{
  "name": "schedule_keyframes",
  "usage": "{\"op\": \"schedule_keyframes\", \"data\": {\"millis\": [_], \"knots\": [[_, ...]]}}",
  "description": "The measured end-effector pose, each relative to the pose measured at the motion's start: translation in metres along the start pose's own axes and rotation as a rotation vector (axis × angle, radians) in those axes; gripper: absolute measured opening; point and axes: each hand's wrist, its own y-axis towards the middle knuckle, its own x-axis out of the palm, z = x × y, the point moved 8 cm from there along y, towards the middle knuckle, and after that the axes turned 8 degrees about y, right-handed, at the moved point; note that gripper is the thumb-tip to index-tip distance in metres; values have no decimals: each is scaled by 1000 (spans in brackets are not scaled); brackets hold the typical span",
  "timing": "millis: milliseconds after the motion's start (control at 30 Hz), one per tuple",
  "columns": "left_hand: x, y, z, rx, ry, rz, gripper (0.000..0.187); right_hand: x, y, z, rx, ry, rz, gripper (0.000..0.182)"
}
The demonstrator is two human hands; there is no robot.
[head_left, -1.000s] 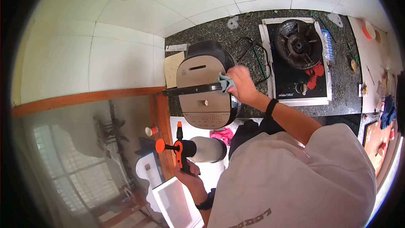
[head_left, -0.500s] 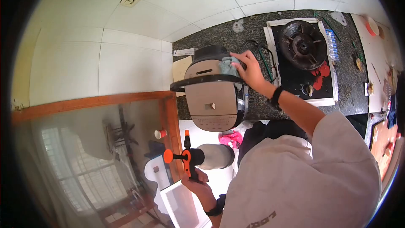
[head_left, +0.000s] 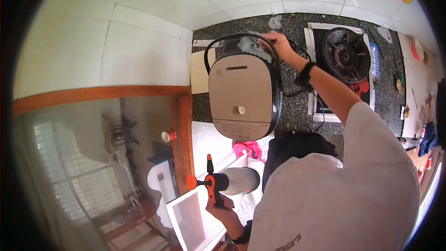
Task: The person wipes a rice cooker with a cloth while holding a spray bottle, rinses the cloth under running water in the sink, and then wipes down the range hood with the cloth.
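A rice cooker (head_left: pixel 241 88) with a beige lid and dark sides sits at the counter's left end. Its black carrying handle (head_left: pixel 207 56) arches toward the back wall. Behind the lid, a grey-green cloth (head_left: pixel 254 46) lies against the cooker's rear, with the fingers of my right hand (head_left: pixel 280 45) closed on its right end. Down by the counter's front, my left hand (head_left: pixel 224 208) grips a pump spray bottle (head_left: pixel 241 180) by its black and orange head. The bottle is tilted sideways, its whitish body pointing right and its orange nozzle toward the counter.
Right of the cooker is a gas stove (head_left: pixel 346 53) with a black burner. A dark power cord (head_left: pixel 297 94) runs between them. A sheet of paper (head_left: pixel 200 72) lies left of the cooker, beside a wood-framed window (head_left: pixel 183 135). A pink bag (head_left: pixel 248 150) is below the counter.
The cooker's handle has swung from across the lid toward the back. My right hand and the cloth have shifted to the cooker's rear. My left hand still holds the spray bottle.
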Motion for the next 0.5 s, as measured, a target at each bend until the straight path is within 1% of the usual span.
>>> {"op": "schedule_keyframes", "data": {"millis": [33, 67, 133, 200, 267, 300, 333, 433, 467, 500], "knots": [[2, 0, 1, 11, 18, -39, 42, -4, -19, 5, 53, 15, 3, 23], [1, 2, 0, 3, 26, -46, 42, -8, -40, 6, 62, 8, 8, 23], [3, 14, -7, -47, 27, -42, 42, -26, -78, -5, 85, 22, 167, 20], [3, 20, -11, -53, 64, -75, 43, -31, -119, -11, 184, 34, 136, 26], [10, 24, -8, -40, 12, -54, 42, -27, -155, -8, 241, -49, 95, 31], [13, 27, -6, -53, 44, -67, 44, -24, -169, -10, 291, 3, 148, 35], [19, 31, -2, -55, 60, -84, 44, -23, -170, -22, 340, 19, 209, 35], [41, 27, 23, 54, 93, -183, 45, -25, -163, -12, 333, -138, 188, 24], [41, 31, 26, 62, 114, -193, 45, -29, -150, -11, 277, -149, 205, 22], [40, 39, 31, 59, 68, -204, 45, -33, -134, -6, 221, -157, 225, 20]]}}
